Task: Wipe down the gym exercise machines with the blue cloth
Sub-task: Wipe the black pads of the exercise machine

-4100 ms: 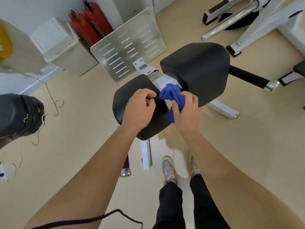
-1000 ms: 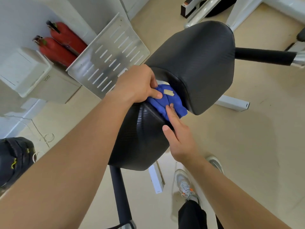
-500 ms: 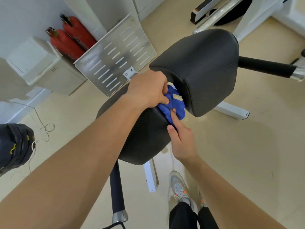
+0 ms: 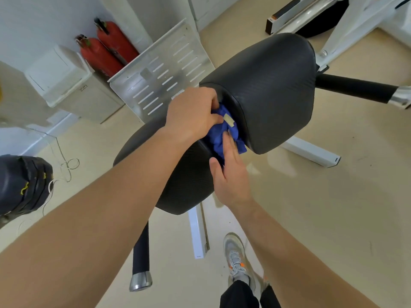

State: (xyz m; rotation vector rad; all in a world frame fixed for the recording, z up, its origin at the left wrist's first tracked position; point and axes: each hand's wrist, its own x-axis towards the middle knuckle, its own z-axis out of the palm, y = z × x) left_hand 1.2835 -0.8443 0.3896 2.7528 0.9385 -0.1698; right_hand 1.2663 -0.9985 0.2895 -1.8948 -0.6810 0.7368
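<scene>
Blue cloth (image 4: 219, 138): bunched and wedged in the gap between the two black pads of the exercise machine; a small pale tag (image 4: 228, 121) shows on its upper folds.
Left hand (image 4: 191, 116): reaches in from the lower left; fingers and thumb curl round the top of the cloth and grip it at the gap, knuckles facing the camera.
Right hand (image 4: 231, 174): comes in from the lower right; fingers are straight and together, their tips pressing on the lower part of the cloth, with the thumb lying against the edge of the near pad. It grips nothing.
Far pad (image 4: 273, 92): large, black and textured, its edge touching the cloth.
Near pad (image 4: 178, 174): black and textured, partly hidden under the left forearm.
Handles: one black bar with a chrome end (image 4: 355, 90) projects to the right; another (image 4: 141, 252) points down toward the floor.
Frame: white base bars (image 4: 311, 152) rest on the beige floor (image 4: 333, 218).
Slotted metal plate (image 4: 160, 72): leans behind the pads.
Fire extinguishers (image 4: 106, 50): two, red, against the wall beside a white lidded bin (image 4: 57, 72).
Grey shoe (image 4: 235, 256): on the floor below the right arm.
Black bag (image 4: 22, 183): at the left edge.
</scene>
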